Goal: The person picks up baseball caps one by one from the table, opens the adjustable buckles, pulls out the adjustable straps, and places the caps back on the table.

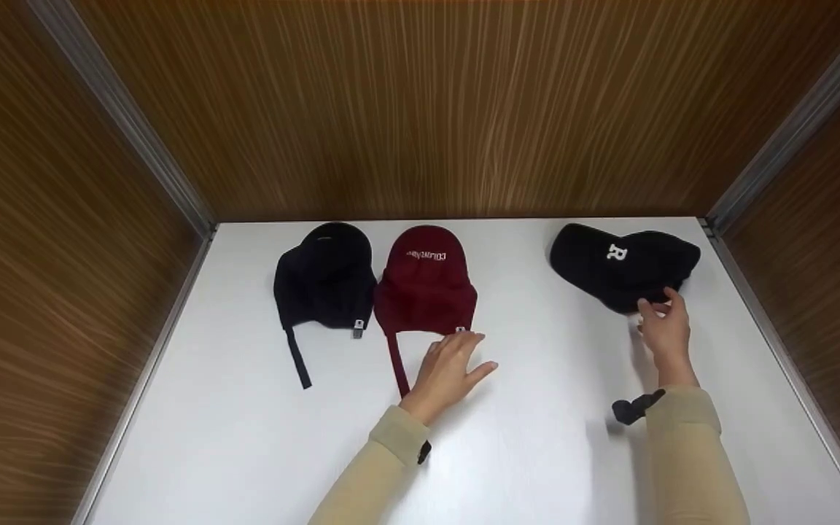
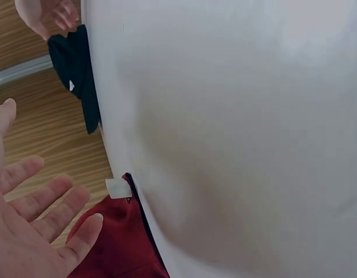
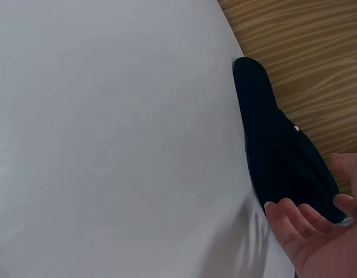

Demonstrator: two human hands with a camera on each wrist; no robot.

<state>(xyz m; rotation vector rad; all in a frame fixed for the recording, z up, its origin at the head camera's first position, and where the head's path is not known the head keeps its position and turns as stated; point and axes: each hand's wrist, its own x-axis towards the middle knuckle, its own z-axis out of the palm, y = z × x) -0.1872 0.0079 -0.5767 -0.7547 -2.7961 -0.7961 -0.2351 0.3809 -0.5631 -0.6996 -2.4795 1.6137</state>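
A black cap with a white letter R lies at the right, its brim turned to the left. My right hand is at its near edge, thumb and fingers spread apart; in the right wrist view the loosely bent fingers overlap the cap. Whether they touch it is hard to tell. Left of centre lies a dark red cap with white lettering and a strap trailing toward me. Over its near edge hovers my left hand, fingers extended, holding nothing; a white tag shows beside it.
A dark navy cap with a loose strap lies just left of the red one. All three caps are on a white tabletop. Wood-grain panels stand at the back and both sides, with grey metal strips at the corners.
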